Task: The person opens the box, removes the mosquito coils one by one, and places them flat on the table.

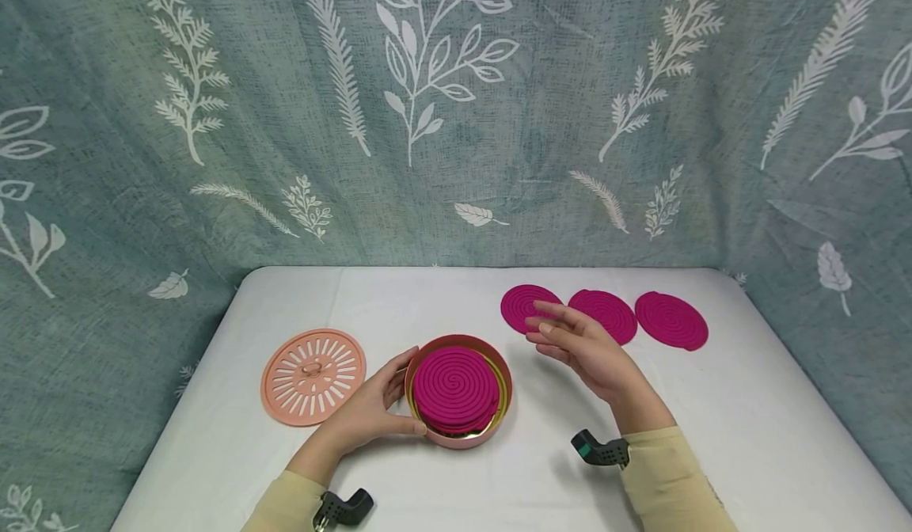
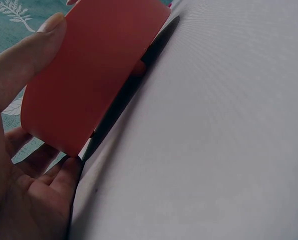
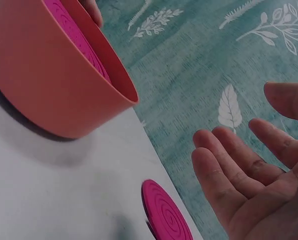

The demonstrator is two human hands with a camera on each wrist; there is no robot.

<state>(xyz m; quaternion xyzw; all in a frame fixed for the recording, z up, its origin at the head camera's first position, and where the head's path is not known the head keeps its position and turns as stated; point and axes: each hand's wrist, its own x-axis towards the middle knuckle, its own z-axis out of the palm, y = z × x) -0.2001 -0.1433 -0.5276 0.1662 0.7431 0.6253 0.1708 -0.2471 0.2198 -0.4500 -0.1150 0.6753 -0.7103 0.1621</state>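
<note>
My left hand (image 1: 365, 415) grips the left side of a round coral-coloured mosquito coil holder (image 1: 504, 421), thumb at the front of the wall and fingers behind. A stack of magenta mosquito coils (image 1: 456, 385) lies in it, inside a gold-coloured lining. In the left wrist view the holder's outer wall (image 2: 84, 70) sits between thumb and fingers. My right hand (image 1: 584, 350) hovers over the table to the right of the holder, fingers loosely extended and holding nothing. Its fingertips overlap the leftmost loose coil (image 1: 520, 304) in the head view.
Two more magenta coils, a middle one (image 1: 606, 317) and a right one (image 1: 671, 321), lie in the row along the table's back. A slotted coral lid (image 1: 312, 370) with a small handle lies left of the holder. A leaf-patterned green curtain (image 1: 456, 199) hangs behind the white table (image 1: 527, 492).
</note>
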